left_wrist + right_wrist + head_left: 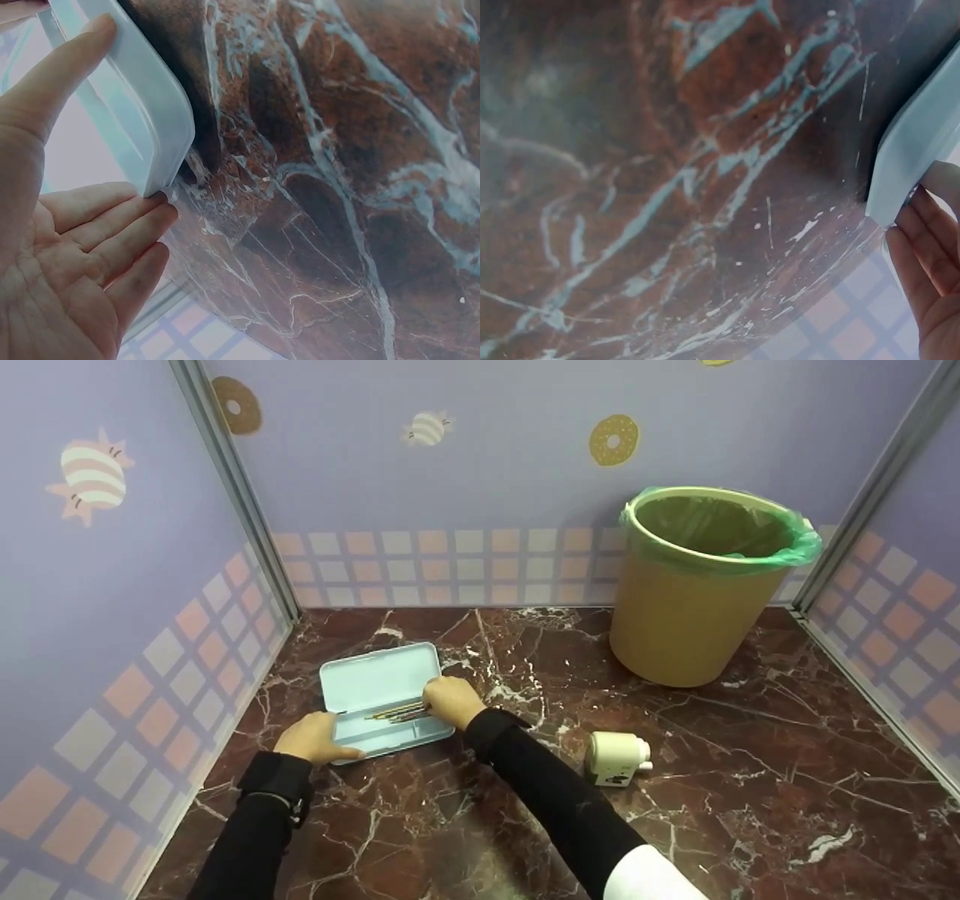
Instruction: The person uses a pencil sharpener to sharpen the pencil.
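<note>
A light blue pencil case lies open on the marbled surface, its lid tipped back. Several thin pencils lie inside, their right ends hidden under my right hand. That hand's fingers are curled over the pencil ends at the case's right end; in the right wrist view the case wall partly covers the fingers. My left hand rests at the left end. In the left wrist view its thumb lies over the front rim and its nearly straight fingers touch the corner.
Right of my right forearm stands a small cream device with a printed picture and white knobs. A tan waste bin with a green liner stands at the back right. Patterned walls close off the back and both sides.
</note>
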A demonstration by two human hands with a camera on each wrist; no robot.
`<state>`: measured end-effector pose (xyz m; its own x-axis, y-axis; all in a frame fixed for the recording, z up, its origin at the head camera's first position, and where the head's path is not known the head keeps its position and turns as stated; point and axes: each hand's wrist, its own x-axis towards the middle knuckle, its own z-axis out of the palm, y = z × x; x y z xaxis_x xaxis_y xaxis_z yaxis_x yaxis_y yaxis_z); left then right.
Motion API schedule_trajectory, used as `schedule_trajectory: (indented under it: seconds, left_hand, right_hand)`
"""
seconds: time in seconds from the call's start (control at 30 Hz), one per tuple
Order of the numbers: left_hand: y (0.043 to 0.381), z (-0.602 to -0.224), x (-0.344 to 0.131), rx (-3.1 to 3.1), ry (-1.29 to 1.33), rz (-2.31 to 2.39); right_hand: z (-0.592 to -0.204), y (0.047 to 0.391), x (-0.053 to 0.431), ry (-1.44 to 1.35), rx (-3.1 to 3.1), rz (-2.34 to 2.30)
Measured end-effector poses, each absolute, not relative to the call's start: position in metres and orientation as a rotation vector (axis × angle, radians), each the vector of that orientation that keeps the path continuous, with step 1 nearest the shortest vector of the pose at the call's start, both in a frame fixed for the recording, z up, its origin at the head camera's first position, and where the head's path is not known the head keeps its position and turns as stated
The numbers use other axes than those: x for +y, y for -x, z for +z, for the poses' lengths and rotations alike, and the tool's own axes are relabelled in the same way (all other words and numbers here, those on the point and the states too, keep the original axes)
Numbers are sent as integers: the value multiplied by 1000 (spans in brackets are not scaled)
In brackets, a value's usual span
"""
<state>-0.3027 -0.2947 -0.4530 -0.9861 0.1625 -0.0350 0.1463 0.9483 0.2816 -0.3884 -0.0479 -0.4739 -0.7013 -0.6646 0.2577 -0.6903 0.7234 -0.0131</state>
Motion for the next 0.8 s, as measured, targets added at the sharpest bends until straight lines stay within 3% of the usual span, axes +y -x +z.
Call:
schedule_trajectory:
  seconds: [0.8]
  left_hand:
    - [299, -450, -294, 3052, -228, 433]
  right_hand:
    - [-467, 392, -44, -1159, -2656, 126]
